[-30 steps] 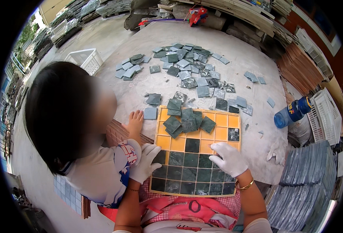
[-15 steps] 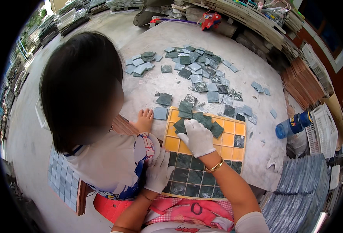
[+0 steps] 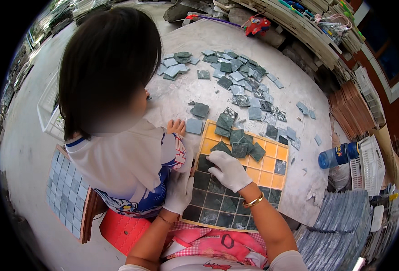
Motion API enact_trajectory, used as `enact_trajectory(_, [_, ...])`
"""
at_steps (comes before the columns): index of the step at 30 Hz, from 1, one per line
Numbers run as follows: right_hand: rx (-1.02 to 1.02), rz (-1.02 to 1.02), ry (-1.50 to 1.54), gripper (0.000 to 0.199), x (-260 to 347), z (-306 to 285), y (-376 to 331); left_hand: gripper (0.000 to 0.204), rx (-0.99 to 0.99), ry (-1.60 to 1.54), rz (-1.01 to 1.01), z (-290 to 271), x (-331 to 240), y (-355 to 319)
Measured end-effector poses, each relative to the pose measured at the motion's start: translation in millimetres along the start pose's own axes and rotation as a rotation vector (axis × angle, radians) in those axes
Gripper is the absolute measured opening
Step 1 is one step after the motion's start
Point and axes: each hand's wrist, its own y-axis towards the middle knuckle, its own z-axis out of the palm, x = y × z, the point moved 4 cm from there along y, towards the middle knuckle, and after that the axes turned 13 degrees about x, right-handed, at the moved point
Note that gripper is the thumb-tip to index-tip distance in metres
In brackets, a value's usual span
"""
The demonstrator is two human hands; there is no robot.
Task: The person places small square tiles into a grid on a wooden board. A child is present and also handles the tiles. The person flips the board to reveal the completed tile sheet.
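An orange grid tray (image 3: 271, 163) lies in front of me, its near rows filled with dark green square tiles (image 3: 211, 201). My right hand (image 3: 229, 170), in a white glove, rests palm down on the tray's middle, fingers next to a small heap of loose green tiles (image 3: 238, 143). My left hand (image 3: 179, 189), also gloved, lies on the tray's left edge, pressed against the back of a small person (image 3: 118, 135) who sits close at my left. That person's bare hand (image 3: 177, 126) touches the slab next to a loose grey tile (image 3: 194, 126).
Many loose green and grey tiles (image 3: 235, 79) are scattered over the round concrete slab (image 3: 299, 189). A blue bottle (image 3: 337, 156) and white basket (image 3: 371, 165) sit at right, stacked tile sheets (image 3: 339, 230) lower right, a filled tile board (image 3: 68, 194) at left, a red object (image 3: 258, 25) far back.
The view has tipped down and closer. My right hand slid from the loose heap back toward me onto the tray's middle. My left hand stays at the tray's left edge.
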Motion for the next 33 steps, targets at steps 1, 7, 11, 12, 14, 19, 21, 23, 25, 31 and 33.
enact_trajectory(1, [0.008, -0.011, 0.037, 0.038, -4.4, -0.9, -1.6, 0.053, 0.010, 0.010, -0.005, -0.4, 0.6, 1.2])
enact_trajectory(7, [-0.106, 0.276, -0.331, 0.047, -6.5, -21.2, -4.2, 0.061, 0.073, 0.233, 0.125, -0.6, -32.4, 10.9])
enact_trajectory(11, [0.017, 0.344, -0.375, 0.052, -4.6, -21.5, 7.0, 0.061, 0.152, 0.421, 0.325, 16.4, -45.3, 29.2])
enact_trajectory(12, [-0.002, 0.344, -0.389, 0.053, -5.9, -23.7, 8.4, 0.060, 0.164, 0.432, 0.298, 18.7, -41.1, 35.1])
enact_trajectory(14, [-0.008, 0.356, -0.399, 0.051, -4.3, -26.7, 9.2, 0.059, 0.173, 0.480, 0.300, 17.6, -32.2, 37.5])
enact_trajectory(19, [-0.035, 0.450, -0.320, 0.044, -5.6, -26.8, 1.7, 0.059, 0.247, 0.443, 0.285, 9.2, -33.2, 36.4])
enact_trajectory(21, [0.024, 0.467, -0.267, 0.049, -6.0, -27.9, -7.2, 0.059, 0.212, 0.431, 0.302, 9.3, -32.2, 34.3])
enact_trajectory(23, [0.074, 0.413, -0.223, 0.052, -7.6, -23.4, -15.5, 0.057, 0.179, 0.390, 0.268, 12.6, -22.5, 35.3])
enact_trajectory(25, [0.106, 0.299, -0.189, 0.052, -6.2, -17.9, -24.1, 0.056, 0.154, 0.370, 0.241, 14.1, -21.5, 39.1])
enact_trajectory(31, [0.008, 0.184, -0.068, 0.046, -7.8, -10.0, -31.2, 0.051, 0.122, 0.409, 0.188, 17.6, -25.2, 46.3])
enact_trajectory(33, [-0.078, 0.148, -0.122, 0.044, -6.6, -3.3, -32.5, 0.049, 0.119, 0.404, 0.180, 9.8, -22.2, 45.7])
